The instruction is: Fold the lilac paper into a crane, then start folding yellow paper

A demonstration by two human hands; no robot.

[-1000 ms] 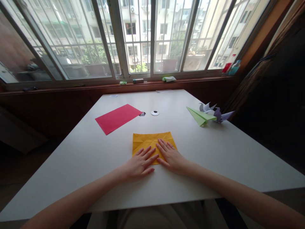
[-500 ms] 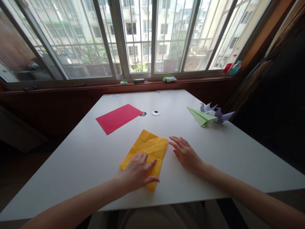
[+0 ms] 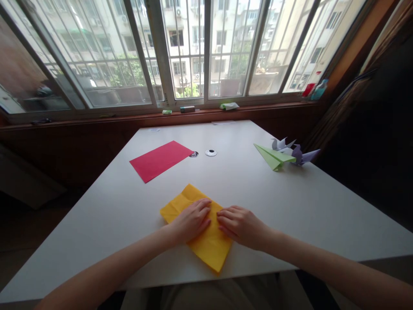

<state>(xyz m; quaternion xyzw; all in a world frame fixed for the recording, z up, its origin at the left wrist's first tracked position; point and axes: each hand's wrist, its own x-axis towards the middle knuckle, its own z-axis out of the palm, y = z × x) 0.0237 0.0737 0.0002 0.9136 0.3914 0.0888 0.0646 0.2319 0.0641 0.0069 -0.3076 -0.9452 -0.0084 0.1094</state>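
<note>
A folded, creased sheet of yellow paper lies slanted on the white table, one corner towards its front edge. My left hand rests over the middle of the sheet, fingers together, slightly bent and pressed against it. From the right side, my right hand has its bent fingers closed on the paper's right edge; the fingertips sit on top, close to the left hand's fingers. Part of the sheet is hidden under both hands.
A red paper sheet lies at the back left, partly over a small dark-and-white piece. Beside it is a white disc with a black spot. A green paper plane and a purple paper crane are on the right.
The yellow paper has turned and its right part has come nearer to me. My right hand has moved left onto its edge. My left hand's spread fingers have drawn together.
</note>
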